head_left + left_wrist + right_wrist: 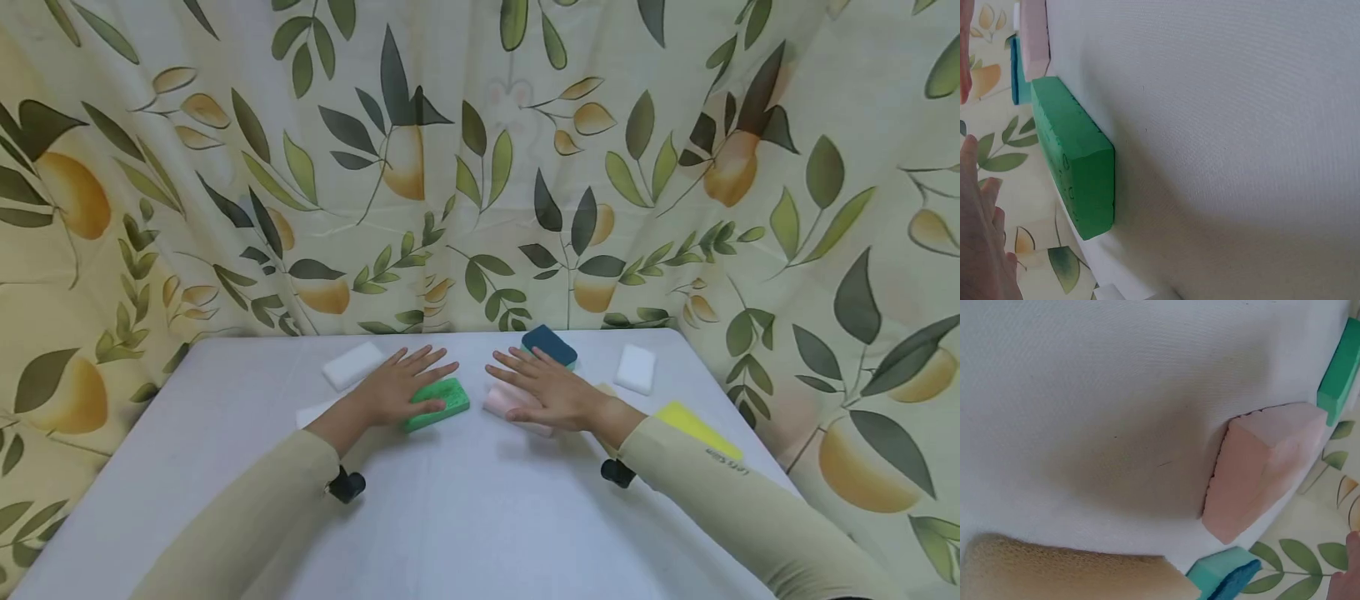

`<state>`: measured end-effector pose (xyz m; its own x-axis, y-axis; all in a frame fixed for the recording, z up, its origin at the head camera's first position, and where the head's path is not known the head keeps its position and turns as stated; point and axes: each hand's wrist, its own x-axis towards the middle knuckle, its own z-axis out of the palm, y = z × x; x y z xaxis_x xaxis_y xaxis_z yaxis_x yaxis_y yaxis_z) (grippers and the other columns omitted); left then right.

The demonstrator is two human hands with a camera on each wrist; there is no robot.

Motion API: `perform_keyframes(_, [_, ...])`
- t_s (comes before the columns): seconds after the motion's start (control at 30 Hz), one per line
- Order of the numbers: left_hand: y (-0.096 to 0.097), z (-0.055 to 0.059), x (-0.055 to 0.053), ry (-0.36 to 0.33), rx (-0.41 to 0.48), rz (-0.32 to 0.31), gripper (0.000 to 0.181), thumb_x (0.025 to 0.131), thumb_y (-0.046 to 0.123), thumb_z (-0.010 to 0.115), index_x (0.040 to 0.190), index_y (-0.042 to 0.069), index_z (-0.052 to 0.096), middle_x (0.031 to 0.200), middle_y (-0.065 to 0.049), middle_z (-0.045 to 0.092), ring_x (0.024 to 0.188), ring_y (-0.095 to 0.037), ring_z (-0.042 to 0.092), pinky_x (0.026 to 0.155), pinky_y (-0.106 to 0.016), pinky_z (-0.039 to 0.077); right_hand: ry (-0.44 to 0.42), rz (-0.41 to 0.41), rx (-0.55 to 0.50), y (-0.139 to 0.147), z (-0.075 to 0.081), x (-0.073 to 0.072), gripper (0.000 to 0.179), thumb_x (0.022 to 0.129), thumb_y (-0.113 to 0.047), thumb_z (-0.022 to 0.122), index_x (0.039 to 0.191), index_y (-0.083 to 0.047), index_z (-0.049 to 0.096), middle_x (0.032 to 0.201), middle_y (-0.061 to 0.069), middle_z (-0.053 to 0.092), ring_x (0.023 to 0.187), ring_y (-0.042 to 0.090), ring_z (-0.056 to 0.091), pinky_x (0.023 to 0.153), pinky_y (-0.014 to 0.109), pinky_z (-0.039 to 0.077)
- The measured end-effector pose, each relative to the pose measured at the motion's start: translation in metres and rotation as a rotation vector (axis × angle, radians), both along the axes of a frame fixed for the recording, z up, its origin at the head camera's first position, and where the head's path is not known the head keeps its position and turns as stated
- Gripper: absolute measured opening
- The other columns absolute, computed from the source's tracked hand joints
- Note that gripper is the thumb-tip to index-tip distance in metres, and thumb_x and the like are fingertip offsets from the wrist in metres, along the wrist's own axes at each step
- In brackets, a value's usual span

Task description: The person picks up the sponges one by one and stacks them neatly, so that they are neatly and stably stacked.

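Observation:
My left hand (392,393) is over the green sponge (448,403), fingers spread and straight, holding nothing. In the left wrist view that sponge (1069,134) lies flat on the cloth, apart from the fingers (985,244) at the left edge. Palm down, my right hand (558,395) reaches over the pink sponge (498,402) and partly hides it; its fingers are spread too. The right wrist view shows the pink sponge (1254,472) whole, with a fingertip (1349,569) at the right edge. Behind the right fingers sits a dark blue and teal sponge (551,343).
White blocks lie beyond the left wrist (353,365), by the left forearm (311,413) and at the back right (636,369). A yellow sponge (696,428) is partly under the right sleeve. A tan sponge (1072,575) lies near the right wrist. A patterned curtain (480,225) borders the table.

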<state>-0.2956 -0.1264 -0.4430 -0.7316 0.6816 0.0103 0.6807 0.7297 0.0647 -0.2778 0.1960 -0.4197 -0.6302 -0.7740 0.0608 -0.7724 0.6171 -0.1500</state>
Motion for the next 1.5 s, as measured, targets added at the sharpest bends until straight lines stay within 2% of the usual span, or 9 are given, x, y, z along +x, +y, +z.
perform_keyframes(0.23, [0.001,-0.001,0.001,0.0,0.004,0.012,0.073,0.097,0.068,0.034,0.158,0.033,0.014,0.165,-0.001,0.013,0.153,-0.025,0.008,0.121,-0.052,0.011,0.004,-0.028,-0.014,0.006,-0.002,0.003,0.076,0.097,-0.056,0.046,0.159,-0.026,0.013,0.165,0.002,0.015,0.152,0.025,0.008,0.12,0.056,0.009])
perform_keyframes(0.47, [-0.003,-0.001,0.005,0.026,0.031,0.019,0.076,0.096,0.066,0.04,0.159,0.029,0.017,0.163,-0.005,0.022,0.151,-0.026,0.018,0.12,-0.046,0.02,-0.019,-0.079,-0.057,0.012,-0.006,0.005,0.078,0.096,-0.054,0.05,0.159,-0.021,0.018,0.164,0.004,0.02,0.152,0.023,0.015,0.121,0.051,0.011])
perform_keyframes(0.73, [-0.016,-0.008,0.009,0.046,0.07,0.095,0.077,0.094,0.068,0.04,0.158,0.031,0.02,0.16,-0.005,0.03,0.147,-0.028,0.028,0.117,-0.047,0.026,0.0,-0.17,-0.062,0.02,-0.009,0.011,0.078,0.094,-0.06,0.049,0.158,-0.023,0.022,0.162,0.002,0.025,0.149,0.025,0.024,0.12,0.05,0.018])
perform_keyframes(0.87, [-0.023,-0.012,0.012,0.055,0.121,0.113,0.075,0.094,0.066,0.044,0.157,0.029,0.025,0.157,-0.006,0.035,0.144,-0.029,0.033,0.116,-0.047,0.029,-0.029,-0.226,-0.094,0.025,-0.01,0.014,0.079,0.093,-0.062,0.05,0.158,-0.024,0.023,0.16,0.004,0.031,0.147,0.028,0.028,0.116,0.053,0.025])
perform_keyframes(1.07, [-0.028,-0.017,0.017,0.013,0.202,0.153,0.075,0.093,0.067,0.046,0.156,0.029,0.029,0.152,-0.006,0.042,0.139,-0.029,0.04,0.112,-0.047,0.034,-0.116,-0.304,-0.16,0.03,-0.013,0.019,0.082,0.092,-0.059,0.055,0.158,-0.024,0.021,0.158,0.009,0.033,0.145,0.033,0.032,0.112,0.058,0.03])
perform_keyframes(1.23, [-0.026,-0.019,0.021,-0.043,0.249,0.204,0.075,0.092,0.066,0.049,0.155,0.031,0.03,0.151,-0.006,0.042,0.139,-0.03,0.039,0.109,-0.05,0.038,-0.204,-0.358,-0.243,0.03,-0.02,0.022,0.085,0.091,-0.056,0.061,0.159,-0.026,0.018,0.159,0.009,0.03,0.144,0.033,0.032,0.111,0.059,0.03])
perform_keyframes(1.33, [-0.024,-0.021,0.023,-0.058,0.265,0.223,0.074,0.093,0.064,0.051,0.155,0.028,0.031,0.15,-0.008,0.043,0.138,-0.032,0.04,0.107,-0.052,0.039,-0.209,-0.372,-0.251,0.029,-0.024,0.023,0.087,0.09,-0.057,0.061,0.159,-0.027,0.017,0.159,0.007,0.03,0.144,0.031,0.032,0.113,0.056,0.031])
perform_keyframes(1.5, [-0.022,-0.023,0.026,-0.061,0.284,0.254,0.075,0.092,0.062,0.055,0.155,0.027,0.033,0.147,-0.009,0.046,0.135,-0.031,0.043,0.107,-0.05,0.04,-0.172,-0.386,-0.237,0.027,-0.029,0.022,0.088,0.089,-0.059,0.062,0.158,-0.021,0.022,0.157,0.008,0.035,0.14,0.03,0.039,0.111,0.053,0.035])
